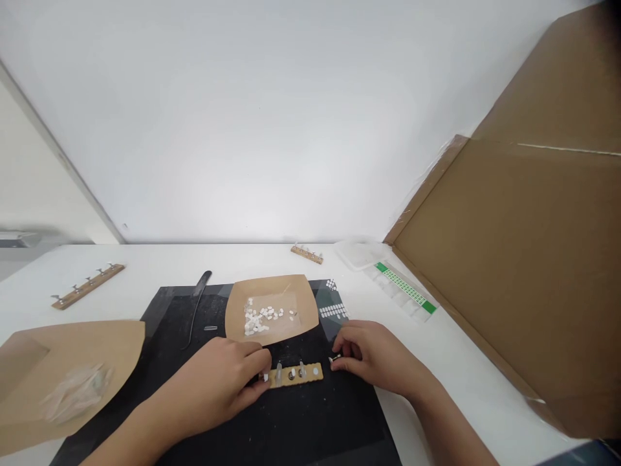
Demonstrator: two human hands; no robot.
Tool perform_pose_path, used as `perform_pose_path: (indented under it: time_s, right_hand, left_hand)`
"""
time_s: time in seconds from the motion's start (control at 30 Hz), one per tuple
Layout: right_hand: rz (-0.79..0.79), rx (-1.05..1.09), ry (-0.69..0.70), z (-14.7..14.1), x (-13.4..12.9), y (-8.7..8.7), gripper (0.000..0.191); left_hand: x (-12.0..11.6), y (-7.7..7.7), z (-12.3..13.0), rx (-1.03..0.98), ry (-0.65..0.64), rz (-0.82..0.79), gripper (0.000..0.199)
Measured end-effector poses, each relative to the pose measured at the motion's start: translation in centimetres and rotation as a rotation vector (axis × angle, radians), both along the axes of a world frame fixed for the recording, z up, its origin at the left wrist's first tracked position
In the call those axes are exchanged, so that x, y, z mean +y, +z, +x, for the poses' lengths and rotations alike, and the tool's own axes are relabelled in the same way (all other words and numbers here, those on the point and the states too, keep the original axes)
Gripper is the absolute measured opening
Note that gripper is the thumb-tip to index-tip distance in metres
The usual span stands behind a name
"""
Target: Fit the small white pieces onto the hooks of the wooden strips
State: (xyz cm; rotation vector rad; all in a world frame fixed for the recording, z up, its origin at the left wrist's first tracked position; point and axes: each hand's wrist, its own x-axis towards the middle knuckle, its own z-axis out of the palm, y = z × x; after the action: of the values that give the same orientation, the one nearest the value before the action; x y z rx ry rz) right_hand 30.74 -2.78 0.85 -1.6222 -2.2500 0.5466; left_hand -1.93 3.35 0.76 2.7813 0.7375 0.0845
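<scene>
My left hand is closed on the left end of a small wooden strip with a wavy edge. Clear nail tips stand upright on the strip, among white oval dots and dark round spots. To the right of the strip, my right hand pinches a tiny light-coloured piece, too small to name. Behind the strip is a brown paper tray with many small white oval pieces in it. A sheet of white dots lies by the tray's right side.
A black mat lies under the work. A nail file and a loose clear nail tip are on it. Another paper tray holds plastic bags. Wooden stands and a green-striped clear box stand farther out. Cardboard rises at right.
</scene>
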Motion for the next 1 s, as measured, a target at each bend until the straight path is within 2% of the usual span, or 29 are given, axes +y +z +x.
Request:
perform_pose_path:
  time_s: [0.2, 0.43, 0.63, 0.77, 0.93, 1.0]
  right_hand:
    - [-0.031, 0.071, 0.034, -0.3, -0.1, 0.3, 0.009]
    - [-0.177, 0.048, -0.013, -0.3, -0.1, 0.3, 0.007]
    - [-0.092, 0.062, 0.000, -0.3, -0.4, -0.3, 0.017]
    - [-0.077, 0.189, 0.030, -1.1, -0.4, 0.0, 0.016]
    - [-0.130, 0.311, -0.109, -2.5, -0.3, -0.4, 0.012]
    - [-0.169, 0.347, -0.118, -3.0, -0.3, -0.8, 0.010]
  left_hand:
    - [0.0, -0.1, 0.0, -0.008, -0.005, 0.001, 0.013]
    - [0.2, -0.1, -0.1, 0.017, 0.021, -0.037, 0.011]
    - [0.1, 0.1, -0.1, 0.024, 0.022, -0.035, 0.010]
    - [0.0, 0.2, -0.1, 0.043, 0.023, -0.021, 0.011]
    - [-0.1, 0.1, -0.1, 0.055, 0.027, 0.003, 0.010]
    - [0.0, 0.0, -0.2, 0.040, 0.024, 0.009, 0.010]
